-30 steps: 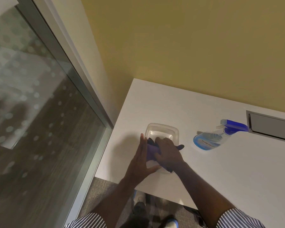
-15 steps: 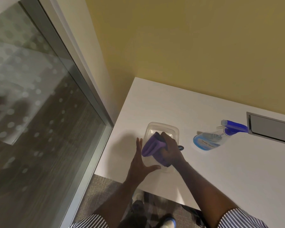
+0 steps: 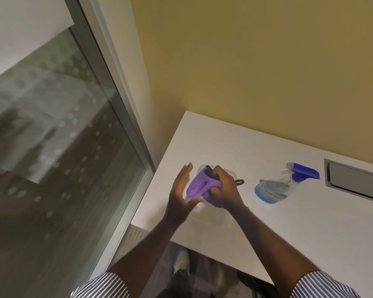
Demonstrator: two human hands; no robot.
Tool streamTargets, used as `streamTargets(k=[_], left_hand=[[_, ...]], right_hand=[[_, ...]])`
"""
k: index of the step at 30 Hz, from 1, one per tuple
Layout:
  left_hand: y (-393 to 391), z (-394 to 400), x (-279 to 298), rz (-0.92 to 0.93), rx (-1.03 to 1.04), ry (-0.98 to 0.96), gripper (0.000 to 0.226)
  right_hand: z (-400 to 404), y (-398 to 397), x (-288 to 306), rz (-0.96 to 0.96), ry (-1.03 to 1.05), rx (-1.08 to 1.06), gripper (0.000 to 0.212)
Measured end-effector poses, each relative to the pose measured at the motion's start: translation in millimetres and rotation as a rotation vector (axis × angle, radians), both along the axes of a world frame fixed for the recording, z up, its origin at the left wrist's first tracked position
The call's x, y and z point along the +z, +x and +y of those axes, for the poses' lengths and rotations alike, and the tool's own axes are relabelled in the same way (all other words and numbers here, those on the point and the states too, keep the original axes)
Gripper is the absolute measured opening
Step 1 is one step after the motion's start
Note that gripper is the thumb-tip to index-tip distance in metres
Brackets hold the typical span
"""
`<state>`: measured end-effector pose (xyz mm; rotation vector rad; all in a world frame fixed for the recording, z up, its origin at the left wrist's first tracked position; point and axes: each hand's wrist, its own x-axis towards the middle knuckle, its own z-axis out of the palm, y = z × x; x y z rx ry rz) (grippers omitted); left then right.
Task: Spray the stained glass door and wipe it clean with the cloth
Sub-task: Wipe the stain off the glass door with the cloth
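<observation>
A purple cloth is bunched in my right hand, lifted just above a clear plastic container on the white table. A dark loop sticks out beside that hand. My left hand is open, fingers straight, its palm against the cloth's left side and its thumb under the cloth. A spray bottle with blue liquid and a blue trigger head lies on its side to the right, apart from both hands. The glass door with pale dots fills the left side.
A grey metal door frame separates the glass from a yellow wall. A recessed grey cable slot sits at the table's right. Below the table edge I see carpet and my shoes.
My right hand has lifted the purple cloth up out of the container. My left hand has shifted from the container's side to the cloth. The view has tilted slightly.
</observation>
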<state>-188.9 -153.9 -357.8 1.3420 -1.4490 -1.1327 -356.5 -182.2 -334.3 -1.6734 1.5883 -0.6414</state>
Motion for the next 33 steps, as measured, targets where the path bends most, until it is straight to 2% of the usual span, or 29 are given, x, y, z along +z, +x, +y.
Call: streamTargets(k=[4,10,14,18,27,33], left_hand=[[-5,4,27,-0.045,-0.056,-0.021,0.087],[0,32,65,-0.024,0.096,-0.087,0.073],[13,61,100,0.077,0.254,-0.083,0.050],[33,97,137,0.096,0.341,-0.151,0.026],[102,189,226,0.091,0.637,-0.447,0.033],[172,274,273,0.044,0.840,-0.548,0.019]], right_hand=[[10,1,18,-0.002,-0.088,0.060,0.023],[38,3,54,-0.018,-0.207,0.211,0.022],[54,5,82,-0.005,-0.272,0.332,0.026],[75,21,123,-0.049,-0.352,0.459,0.030],[118,107,222,-0.125,-0.553,0.810,0.036],[168,202,270,-0.203,-0.708,1.013,0.039]])
